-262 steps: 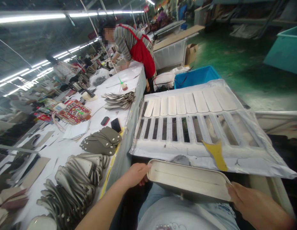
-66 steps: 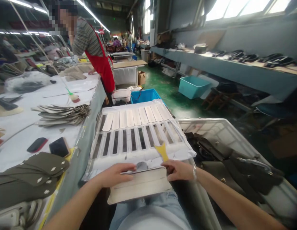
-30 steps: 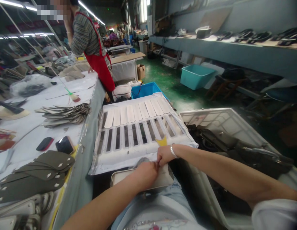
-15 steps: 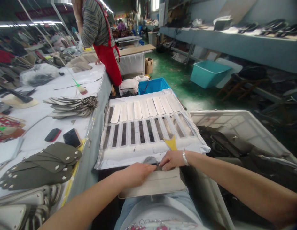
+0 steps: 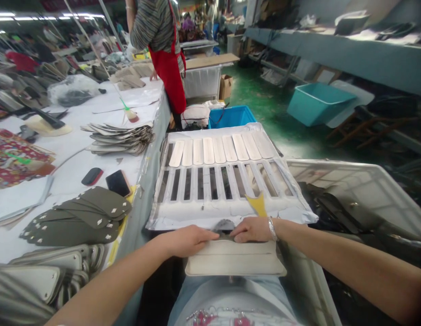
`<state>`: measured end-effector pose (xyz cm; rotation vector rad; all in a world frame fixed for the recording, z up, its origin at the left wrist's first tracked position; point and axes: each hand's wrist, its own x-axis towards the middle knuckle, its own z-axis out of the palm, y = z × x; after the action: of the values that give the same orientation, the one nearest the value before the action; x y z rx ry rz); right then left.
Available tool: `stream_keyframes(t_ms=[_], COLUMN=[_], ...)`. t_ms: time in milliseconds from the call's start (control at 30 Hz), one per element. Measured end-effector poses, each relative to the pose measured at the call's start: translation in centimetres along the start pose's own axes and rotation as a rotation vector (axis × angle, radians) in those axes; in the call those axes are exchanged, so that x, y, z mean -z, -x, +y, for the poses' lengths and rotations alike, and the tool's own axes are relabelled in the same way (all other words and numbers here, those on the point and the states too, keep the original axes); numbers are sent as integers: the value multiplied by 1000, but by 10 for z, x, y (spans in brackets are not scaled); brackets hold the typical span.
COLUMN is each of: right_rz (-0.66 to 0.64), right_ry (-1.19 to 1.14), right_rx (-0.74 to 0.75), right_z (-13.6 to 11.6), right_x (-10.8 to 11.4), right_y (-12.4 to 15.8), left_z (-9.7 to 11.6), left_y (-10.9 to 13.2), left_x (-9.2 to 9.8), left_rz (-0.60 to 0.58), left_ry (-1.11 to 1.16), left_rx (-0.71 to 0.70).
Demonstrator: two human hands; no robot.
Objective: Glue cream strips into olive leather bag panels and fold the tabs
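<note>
A cream panel (image 5: 234, 265) with a line across it lies over my lap, its far edge against the near side of a white slotted board (image 5: 183, 219). My left hand (image 5: 191, 240) grips the panel's far edge at the left, fingers closed and thumb pointing inward. Just right of it, my right hand (image 5: 253, 229) has its bent fingers on the same edge, a bracelet at the wrist. Between the hands a dark strip shows, and behind it a grey rounded piece (image 5: 224, 225). A yellow forked piece (image 5: 257, 204) rests on the board beyond my right hand.
Cream strips (image 5: 209, 151) lie in a row on the board's far part. The left table (image 5: 84, 170) bears olive flaps (image 5: 81, 213), stacked panels (image 5: 120, 139) and a phone (image 5: 118, 183). A white crate (image 5: 336, 167) stands right. A person in a red apron (image 5: 167, 77) stands ahead.
The view has swung left, so the surroundings sit further right. My left hand's fingers have drawn slightly away from my right hand, and the cream panel lies more level.
</note>
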<state>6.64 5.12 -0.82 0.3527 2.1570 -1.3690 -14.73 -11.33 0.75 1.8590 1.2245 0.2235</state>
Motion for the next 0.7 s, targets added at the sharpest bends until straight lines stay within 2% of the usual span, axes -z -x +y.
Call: stream_keyframes(t_ms=[167,400,533,700], right_rz=[-3,-12,-49,-73], right_ry=[-12,-60,-139,-129], right_rx=[61,64,100,139], right_z=[-14,-19,-28,-47], right_x=[-7,-9,-12,-17], right_y=[-18,-29,-44,-66], left_z=[4,-25,-28,-24], left_y=[3,34,39,43], left_x=[-6,-18,-22,-20], left_rz=[45,251,260,303], left_ry=[-3,125,76,64], left_rx=[-16,-67,-111,-118])
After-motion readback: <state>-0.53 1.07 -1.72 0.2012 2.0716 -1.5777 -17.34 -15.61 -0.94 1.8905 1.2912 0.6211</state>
